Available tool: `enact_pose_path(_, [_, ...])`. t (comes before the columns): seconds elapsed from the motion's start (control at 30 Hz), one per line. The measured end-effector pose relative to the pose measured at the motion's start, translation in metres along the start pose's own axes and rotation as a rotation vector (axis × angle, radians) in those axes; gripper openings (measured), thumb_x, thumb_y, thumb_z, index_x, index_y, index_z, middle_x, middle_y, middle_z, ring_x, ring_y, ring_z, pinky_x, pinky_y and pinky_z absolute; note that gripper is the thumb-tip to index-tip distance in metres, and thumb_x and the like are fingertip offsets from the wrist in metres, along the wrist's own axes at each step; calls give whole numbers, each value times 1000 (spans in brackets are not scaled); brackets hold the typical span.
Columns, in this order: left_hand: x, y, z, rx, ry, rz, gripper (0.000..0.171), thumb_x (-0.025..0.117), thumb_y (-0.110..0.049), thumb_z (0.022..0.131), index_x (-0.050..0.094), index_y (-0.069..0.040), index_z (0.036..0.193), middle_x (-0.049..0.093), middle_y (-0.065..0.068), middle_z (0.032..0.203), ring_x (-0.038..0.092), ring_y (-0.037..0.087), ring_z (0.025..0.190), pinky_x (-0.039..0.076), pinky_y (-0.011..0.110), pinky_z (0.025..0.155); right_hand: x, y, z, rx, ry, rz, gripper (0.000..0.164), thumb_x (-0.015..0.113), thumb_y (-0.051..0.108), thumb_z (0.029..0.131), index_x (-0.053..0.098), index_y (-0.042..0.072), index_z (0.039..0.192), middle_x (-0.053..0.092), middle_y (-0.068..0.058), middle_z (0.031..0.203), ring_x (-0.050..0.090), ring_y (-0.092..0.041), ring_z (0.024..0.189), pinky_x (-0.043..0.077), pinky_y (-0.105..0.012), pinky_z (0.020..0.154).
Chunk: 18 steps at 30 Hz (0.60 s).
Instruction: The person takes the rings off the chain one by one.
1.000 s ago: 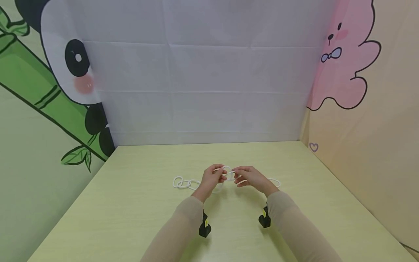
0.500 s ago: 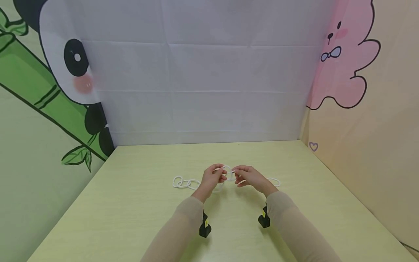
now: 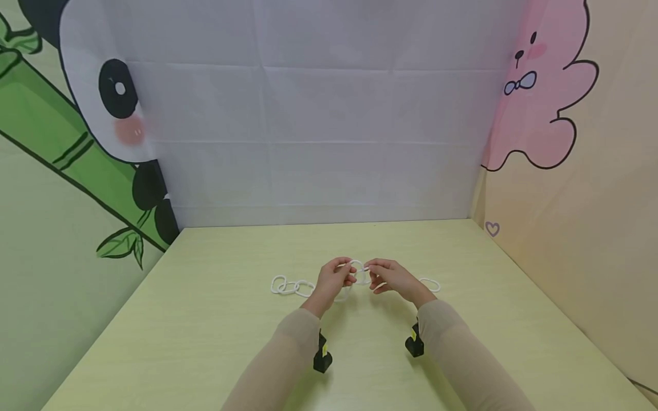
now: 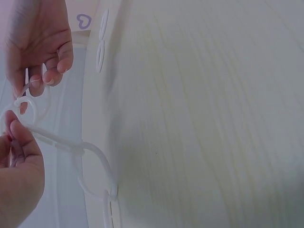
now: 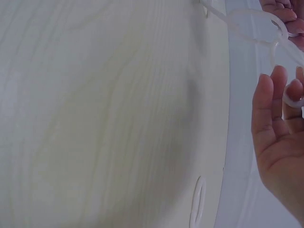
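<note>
White plastic chain links are strung together between my hands, raised over the table. My left hand [image 3: 331, 281] pinches a white link between thumb and fingers; from it, in the left wrist view, joined links [image 4: 101, 156] run down to the tabletop. At left in the head view, more of this chain [image 3: 304, 288] lies flat. My right hand [image 3: 397, 281] faces the left one, pinching another link [image 5: 291, 102] between thumb and index finger, its other fingers loosely bent. Right at its fingertips is the link at my left hand. The fingers partly hide where the links meet.
Separate white links [image 4: 100, 56] lie on the table beyond my right wrist; one of these loose links [image 3: 432, 282] shows in the head view. The pale wooden tabletop [image 3: 221, 337] ends at a white backdrop [image 3: 329, 142], with decorated walls at both sides.
</note>
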<state>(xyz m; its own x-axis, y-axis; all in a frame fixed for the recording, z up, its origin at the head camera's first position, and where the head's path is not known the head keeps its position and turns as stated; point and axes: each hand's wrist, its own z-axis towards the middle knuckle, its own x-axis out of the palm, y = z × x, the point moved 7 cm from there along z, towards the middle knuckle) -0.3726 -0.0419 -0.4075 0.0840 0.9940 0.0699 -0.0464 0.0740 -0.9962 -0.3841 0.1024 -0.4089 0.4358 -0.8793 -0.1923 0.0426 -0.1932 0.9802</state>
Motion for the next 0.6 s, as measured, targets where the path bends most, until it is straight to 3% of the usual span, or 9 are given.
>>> enact_pose_path(0.27, [0, -1, -2, -1, -1, -6, 22, 49, -6, 95, 53, 7, 113, 63, 8, 83, 58, 7, 62, 49, 19, 59, 0, -1, 1, 9, -29, -9, 26, 42, 13, 97, 55, -3, 114, 52, -7, 79, 57, -18, 69, 53, -36, 66])
enact_pose_path(0.6, [-2, -3, -3, -9, -3, 6, 21, 49, -6, 96, 55, 5, 113, 63, 10, 87, 58, 8, 62, 50, 20, 61, -10, 4, -1, 18, -97, -60, 26, 43, 11, 98, 56, -6, 113, 52, -7, 78, 58, -17, 65, 53, -35, 63])
